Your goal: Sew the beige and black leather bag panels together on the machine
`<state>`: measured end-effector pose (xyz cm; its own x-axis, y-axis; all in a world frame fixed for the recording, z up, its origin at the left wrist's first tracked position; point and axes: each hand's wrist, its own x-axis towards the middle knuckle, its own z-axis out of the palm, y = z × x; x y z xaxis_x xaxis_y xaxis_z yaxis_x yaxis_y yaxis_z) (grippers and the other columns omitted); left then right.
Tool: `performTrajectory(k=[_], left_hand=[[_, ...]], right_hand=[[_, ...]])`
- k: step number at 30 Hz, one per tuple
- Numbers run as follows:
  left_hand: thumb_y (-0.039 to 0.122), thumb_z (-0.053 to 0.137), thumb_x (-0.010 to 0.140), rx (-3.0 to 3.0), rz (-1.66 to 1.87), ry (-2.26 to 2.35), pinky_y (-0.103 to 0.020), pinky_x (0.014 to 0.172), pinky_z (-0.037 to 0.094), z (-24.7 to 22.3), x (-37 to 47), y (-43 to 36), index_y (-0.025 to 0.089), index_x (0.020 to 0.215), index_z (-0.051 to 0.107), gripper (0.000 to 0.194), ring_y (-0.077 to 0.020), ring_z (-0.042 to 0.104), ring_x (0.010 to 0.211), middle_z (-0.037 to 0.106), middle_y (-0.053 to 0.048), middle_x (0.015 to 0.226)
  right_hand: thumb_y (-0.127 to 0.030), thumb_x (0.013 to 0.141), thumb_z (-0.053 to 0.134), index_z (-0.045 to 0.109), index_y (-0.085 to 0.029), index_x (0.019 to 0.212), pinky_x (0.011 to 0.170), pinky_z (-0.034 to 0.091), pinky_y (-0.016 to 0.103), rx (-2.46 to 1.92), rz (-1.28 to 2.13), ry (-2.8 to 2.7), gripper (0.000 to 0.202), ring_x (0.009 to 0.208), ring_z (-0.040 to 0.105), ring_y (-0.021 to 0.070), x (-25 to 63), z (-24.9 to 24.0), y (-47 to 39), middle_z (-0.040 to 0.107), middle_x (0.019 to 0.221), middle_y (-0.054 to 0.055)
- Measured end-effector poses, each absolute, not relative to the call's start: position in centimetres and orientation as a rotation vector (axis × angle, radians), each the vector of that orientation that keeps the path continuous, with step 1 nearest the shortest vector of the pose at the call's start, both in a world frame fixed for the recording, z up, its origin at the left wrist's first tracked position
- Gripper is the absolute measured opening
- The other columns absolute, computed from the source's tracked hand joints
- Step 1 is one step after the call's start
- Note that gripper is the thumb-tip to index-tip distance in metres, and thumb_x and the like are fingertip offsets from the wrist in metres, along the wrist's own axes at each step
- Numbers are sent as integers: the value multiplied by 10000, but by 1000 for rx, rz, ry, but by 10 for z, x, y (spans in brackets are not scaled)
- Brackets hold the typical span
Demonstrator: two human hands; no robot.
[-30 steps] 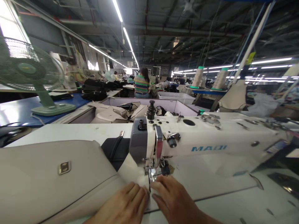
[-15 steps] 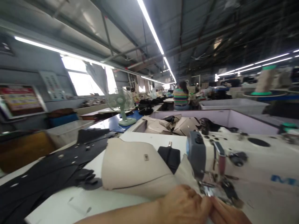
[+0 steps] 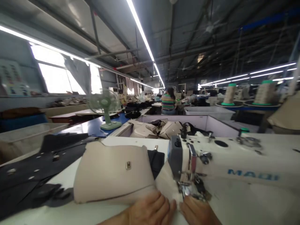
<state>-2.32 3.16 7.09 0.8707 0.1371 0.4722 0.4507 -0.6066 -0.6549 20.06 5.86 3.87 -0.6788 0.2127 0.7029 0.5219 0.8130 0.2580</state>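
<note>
- Beige piece (image 3: 105, 172) lies left of the machine (image 3: 213, 168), its place there unchanged.
- Left hand (image 3: 152, 207) and right hand (image 3: 199, 211), which met half a second ago, now show a narrow gap beside the foot (image 3: 186, 190) (whether they pinch, I cannot tell).
- So the work seems adjusted, not removed.

The left grip (image 3: 153, 207) lies on beige material (image 3: 167, 182) beside the sewing machine (image 3: 220, 161); the right grip (image 3: 197, 211) apparently touches the material's blurred edge.
</note>
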Motion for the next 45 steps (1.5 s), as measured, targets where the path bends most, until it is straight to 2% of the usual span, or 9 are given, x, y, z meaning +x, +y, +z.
performTrajectory(k=[3,6,12,17,20,24,32,40,45], left_hand=[[155,504,926,-2333,-476,-373,-317,779,524,76,-19,28,8,1117,621,268,-162,621,771,656,-79,847],[134,523,906,-2356,-487,-379,-328,820,492,73,-18,26,52,1098,639,238,-168,612,785,686,-72,923],[198,595,877,-2508,-377,-408,-309,877,450,69,-21,33,156,1128,636,258,-171,589,835,708,-20,1002],[166,607,854,-2528,-306,-354,-309,701,465,78,-14,46,124,1118,642,270,-176,551,708,696,-40,909],[172,608,851,-2563,-282,-376,-310,669,445,76,-11,53,113,1109,629,266,-173,533,678,685,-29,883],[161,617,850,-2577,-345,-420,-318,669,415,73,-9,59,121,1089,613,243,-173,535,681,678,-23,865],[154,655,836,-2649,-388,-426,-322,681,411,80,-5,68,122,1028,606,200,-168,548,685,656,-2,817],[92,638,815,-2644,-333,-497,-320,668,389,69,-5,80,150,933,585,141,-180,548,698,623,6,808],[79,599,840,-2647,-297,-520,-329,693,406,72,-4,86,152,953,586,136,-188,556,728,629,-2,843]], right_hand=[[-105,1034,184,570,-146,796,490,327,319,-621,-474,-2394,454,578,535,165,202,49,43,551,684,29],[-119,1039,215,593,-92,945,461,300,322,-627,-482,-2420,390,573,529,165,204,52,34,571,693,27],[-72,999,348,547,-157,757,383,168,329,-739,-536,-2332,324,456,451,128,199,47,35,504,578,-27],[-110,1020,312,511,-187,695,381,173,326,-791,-492,-2338,390,430,436,123,199,48,42,478,548,-35],[-125,1029,277,536,-185,726,392,175,331,-802,-478,-2382,403,442,442,133,202,49,46,498,568,-24],[-128,1030,255,559,-180,774,414,217,330,-849,-427,-2448,401,480,467,146,204,52,49,539,621,-10],[-144,1021,336,574,-168,893,461,288,307,-927,-353,-2499,272,575,552,147,206,54,48,584,698,0],[-145,1005,397,576,-183,870,514,383,250,-993,-291,-2461,227,617,562,136,207,44,49,587,725,7],[-150,989,440,569,-196,852,540,398,227,-1007,-243,-2414,194,626,557,125,209,36,50,587,715,-3]])
